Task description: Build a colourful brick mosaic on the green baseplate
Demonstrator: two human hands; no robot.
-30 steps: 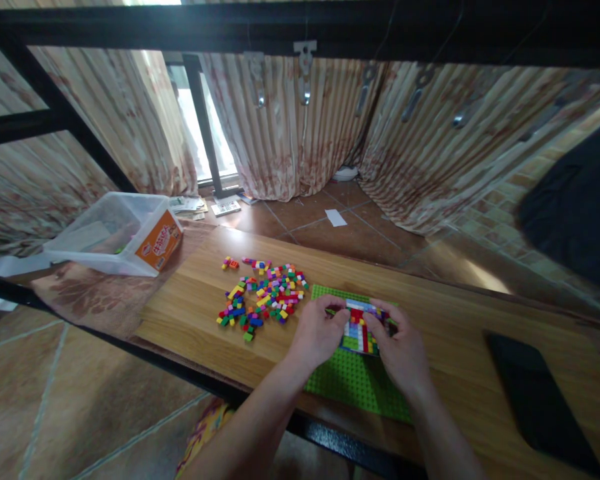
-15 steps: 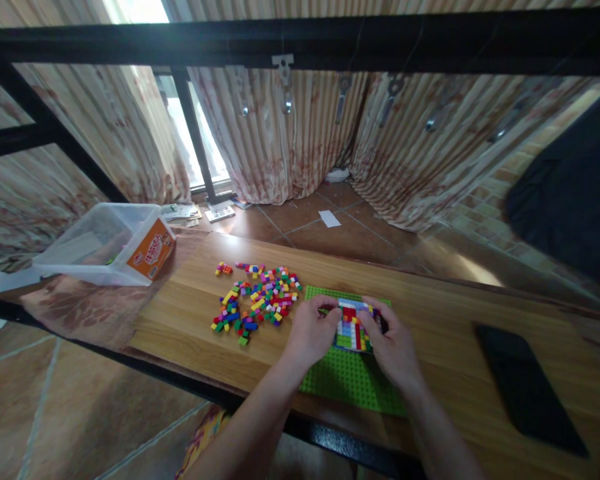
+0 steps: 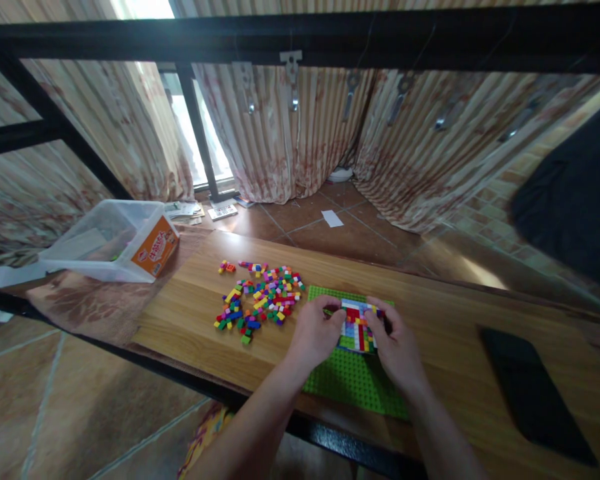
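Between my two hands is a flat panel of toy bricks [image 3: 354, 328] in white, red, blue, green and yellow, over a green studded baseplate [image 3: 353, 383]. My left hand [image 3: 314, 330] grips the panel's left side, thumb on top and fingers curled at the far edge. On the opposite side my right hand [image 3: 394, 340] holds it, with the thumb pressed near the upper right corner. The fingertips under and behind the panel are hidden. To the left, a loose heap of small coloured bricks [image 3: 270, 293] is spread over the wooden board.
A clear plastic bin [image 3: 95, 267] with an orange label stands at the far left. At the right lies a black flat object [image 3: 535, 393] like a phone or tablet. A dark metal bar [image 3: 300, 43] crosses above the wooden tabletop [image 3: 180, 327]. Striped curtains [image 3: 280, 147] hang behind.
The whole view has shifted slightly, so things appear a little further right. Both hands keep their hold on the brick panel, with little visible movement against it.
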